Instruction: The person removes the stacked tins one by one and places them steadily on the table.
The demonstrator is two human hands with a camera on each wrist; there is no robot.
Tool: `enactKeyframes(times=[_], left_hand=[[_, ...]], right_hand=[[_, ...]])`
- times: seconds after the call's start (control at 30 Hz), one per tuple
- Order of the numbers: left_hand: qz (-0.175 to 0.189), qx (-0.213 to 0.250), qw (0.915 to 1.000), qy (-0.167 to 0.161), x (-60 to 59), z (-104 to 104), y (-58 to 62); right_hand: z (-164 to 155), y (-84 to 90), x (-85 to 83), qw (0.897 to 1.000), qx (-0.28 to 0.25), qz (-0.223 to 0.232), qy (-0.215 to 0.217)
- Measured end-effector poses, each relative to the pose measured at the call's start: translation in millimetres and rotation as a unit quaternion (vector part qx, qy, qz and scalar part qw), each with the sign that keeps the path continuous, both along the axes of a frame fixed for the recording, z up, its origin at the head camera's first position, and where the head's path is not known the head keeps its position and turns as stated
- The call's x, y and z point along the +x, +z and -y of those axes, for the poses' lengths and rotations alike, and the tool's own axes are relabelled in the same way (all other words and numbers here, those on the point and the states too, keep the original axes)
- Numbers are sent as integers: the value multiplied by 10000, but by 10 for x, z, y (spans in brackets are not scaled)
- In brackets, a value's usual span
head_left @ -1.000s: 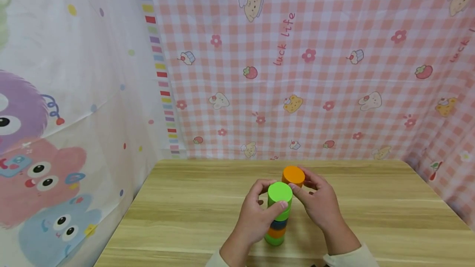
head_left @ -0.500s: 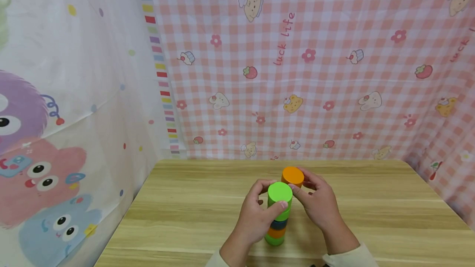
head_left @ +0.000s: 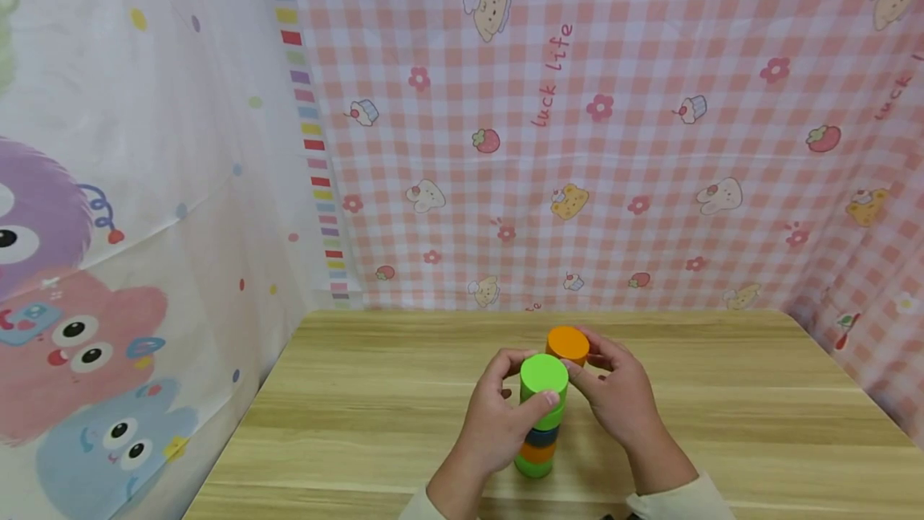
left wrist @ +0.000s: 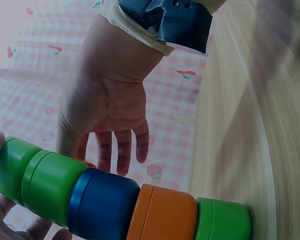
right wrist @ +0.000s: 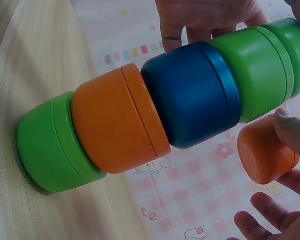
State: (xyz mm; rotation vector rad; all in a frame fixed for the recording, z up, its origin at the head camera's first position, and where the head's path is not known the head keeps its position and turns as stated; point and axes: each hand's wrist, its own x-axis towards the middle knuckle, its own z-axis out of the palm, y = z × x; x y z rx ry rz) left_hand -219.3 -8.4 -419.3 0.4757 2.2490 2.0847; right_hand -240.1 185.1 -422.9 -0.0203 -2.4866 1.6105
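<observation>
Readable on the pink checked cloth [head_left: 650,143] behind the table [head_left: 361,424]: "luck life" in red script, slanting upward, well above the stack; a second, cut-off "luck" at the far right edge. No label or brand visible on any pot.

Stack of round pots [head_left: 540,424] upright on the table, long axis vertical, near the front edge and roughly mid-width. From the base up, as seen from the right wrist: green pot [right wrist: 50,150], orange pot [right wrist: 117,120], blue pot [right wrist: 195,92], then green top pot [head_left: 545,375] (apparently two green pieces close together at the top, though the seam alone does not settle it). Flat round lid of the top pot facing straight up toward the head camera. Stack leaning slightly, not perfectly plumb, in both wrist views.

Left hand [head_left: 498,416] curled round the upper part of the stack, thumb tip pressed on the near rim of the green top pot, fingers wrapped behind it.

Right hand [head_left: 621,400] just right of the stack, thumb and fingers closed in a pinch round a loose orange pot [head_left: 567,344]. That pot held in the air just behind and right of the stack's top, flat face up, close to the green top pot; touching it or not, impossible to tell.

Pale cream sleeve cuffs [head_left: 682,500] at both wrists. Cartoon-monster curtain [head_left: 87,303] left of the table.
</observation>
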Motion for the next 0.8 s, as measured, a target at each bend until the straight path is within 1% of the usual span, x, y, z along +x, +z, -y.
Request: enactKeyframes(times=[0.2,0.47,0.7,0.8], left_hand=[[11,5,10000,3,1,0,10],[-48,-37,10000,-13,2,3,12],[40,-58,10000,-23,1,5,18],[-14,-69,10000,-34,-4,8,22]], right_hand=[[3,-14,-12,10000,72,-17,3],[-4,-31,-21,10000,44,53,3],[-3,-58,-28,9999,119,68,-20],[-7,-68,-41,9999,162,36,-9]])
